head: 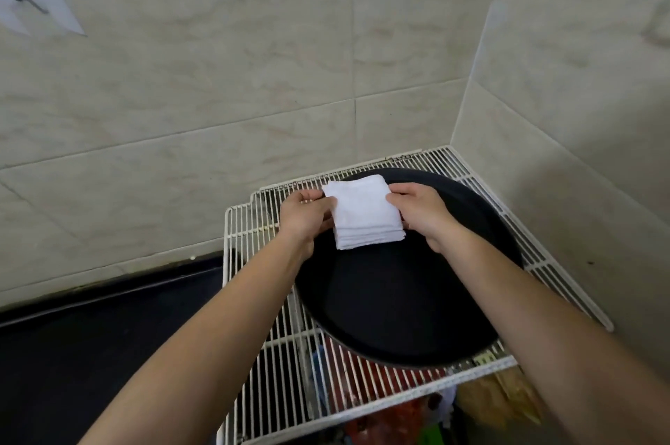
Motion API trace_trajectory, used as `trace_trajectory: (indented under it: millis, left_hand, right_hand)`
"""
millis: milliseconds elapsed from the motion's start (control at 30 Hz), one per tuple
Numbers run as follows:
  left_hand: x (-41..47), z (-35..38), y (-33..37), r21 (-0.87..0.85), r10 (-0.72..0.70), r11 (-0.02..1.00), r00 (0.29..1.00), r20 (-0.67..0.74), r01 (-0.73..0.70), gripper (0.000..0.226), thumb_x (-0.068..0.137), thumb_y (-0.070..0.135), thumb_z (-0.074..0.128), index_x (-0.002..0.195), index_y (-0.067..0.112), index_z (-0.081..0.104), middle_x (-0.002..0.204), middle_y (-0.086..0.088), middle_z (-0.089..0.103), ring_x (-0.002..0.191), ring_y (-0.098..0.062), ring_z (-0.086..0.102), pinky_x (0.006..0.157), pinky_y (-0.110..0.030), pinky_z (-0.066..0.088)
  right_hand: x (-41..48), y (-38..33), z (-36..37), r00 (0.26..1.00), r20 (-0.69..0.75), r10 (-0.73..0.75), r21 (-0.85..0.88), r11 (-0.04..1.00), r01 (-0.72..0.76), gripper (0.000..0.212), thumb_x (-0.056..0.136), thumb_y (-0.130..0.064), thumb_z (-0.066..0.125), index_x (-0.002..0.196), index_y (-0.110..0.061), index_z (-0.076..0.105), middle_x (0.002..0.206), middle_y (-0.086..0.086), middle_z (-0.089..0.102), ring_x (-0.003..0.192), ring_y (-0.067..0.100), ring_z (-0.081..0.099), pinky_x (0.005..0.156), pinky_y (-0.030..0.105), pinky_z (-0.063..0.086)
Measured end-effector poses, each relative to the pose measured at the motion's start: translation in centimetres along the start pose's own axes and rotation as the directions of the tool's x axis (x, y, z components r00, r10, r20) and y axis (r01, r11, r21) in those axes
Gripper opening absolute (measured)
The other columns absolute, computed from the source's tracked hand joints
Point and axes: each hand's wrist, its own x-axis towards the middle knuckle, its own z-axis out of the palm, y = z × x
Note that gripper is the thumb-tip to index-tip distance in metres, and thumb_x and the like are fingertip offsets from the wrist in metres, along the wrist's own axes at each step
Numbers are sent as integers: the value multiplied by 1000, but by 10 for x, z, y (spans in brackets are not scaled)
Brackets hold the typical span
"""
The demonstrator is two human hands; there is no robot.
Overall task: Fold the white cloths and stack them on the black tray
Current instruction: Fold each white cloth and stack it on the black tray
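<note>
Both arms are bare and stretched forward. The left arm (203, 328) comes in from the lower left and the right arm (551, 317) from the lower right, and they draw nearer to each other toward the wrists. The left hand (304, 218) and the right hand (420, 214) are at about the same height, backs turned up. Each grips one side of the cloths (362, 216) between them, with the fingers curled round the edge.

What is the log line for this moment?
left hand: grips folded white cloths | right hand: grips same cloths | cloths: over far side of black tray, contact unclear | tray: on wire rack
</note>
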Motion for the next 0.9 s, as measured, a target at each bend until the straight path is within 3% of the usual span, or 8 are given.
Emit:
trace_trajectory:
  millis: [167,233,267,333,400,500,667,900]
  left_hand:
    - [9,2,-15,60,10,998,1000,-23,-9,22,85,-1,70,91,11,52,91,-13,63,75,-22,64,65,-33,60]
    - [8,0,-18,240,178,957,983,-37,-165,19,88,8,68,99,12,53,94,-9,65,78,-22,64,76,-42,59]
    - [7,-2,-19,418,334,857,942,-8,-300,21,90,15,66,107,13,53,102,-6,64,84,-20,64,83,-40,56]
    - [5,-9,-20,720,621,430,757,201,-545,35,94,25,58,127,12,52,130,-6,54,110,-19,55,95,-32,44]
    - [7,-13,-20,780,621,11,616,485,-625,45,99,28,46,141,10,46,150,-11,40,134,-29,39,108,-41,37]
    - [12,-18,-27,810,334,-231,738,587,-539,54,105,33,28,154,13,24,165,-4,13,149,-31,16,115,-51,28]
    - [26,-35,-26,827,241,-75,795,557,-557,58,105,42,23,158,21,10,166,1,6,152,-24,2,121,-50,17]
    - [-19,-106,17,906,482,28,800,358,-423,64,102,51,20,156,16,22,163,-6,21,151,-25,14,120,-49,22]
  right_hand:
    - [10,11,0,999,-30,-41,-178,983,35,36,95,-24,57,131,-20,61,123,-2,66,110,15,62,95,31,49]
    - [7,10,-1,986,-55,-158,-338,932,130,39,99,-28,53,137,-19,54,123,1,61,112,17,59,91,28,43]
    - [6,10,-3,967,-56,-250,-442,874,200,42,100,-30,50,141,-20,50,125,2,57,113,18,58,90,29,43]
    - [1,11,-5,900,36,-434,-631,689,357,46,103,-34,43,148,-22,40,134,4,48,117,22,54,92,37,47]
    - [2,14,-7,853,197,-483,-749,487,449,49,105,-34,37,153,-23,32,144,7,39,125,27,47,99,43,45]
    - [2,19,-5,910,272,-312,-821,418,389,53,107,-39,26,159,-30,15,163,12,15,146,33,22,117,48,25]
    - [-3,16,-3,919,286,-272,-791,474,387,54,107,-42,24,159,-34,8,166,10,2,152,30,5,120,50,11]
    - [-16,-35,29,846,165,-506,-701,543,462,54,106,-42,31,156,-22,27,162,12,22,148,31,20,119,49,21]
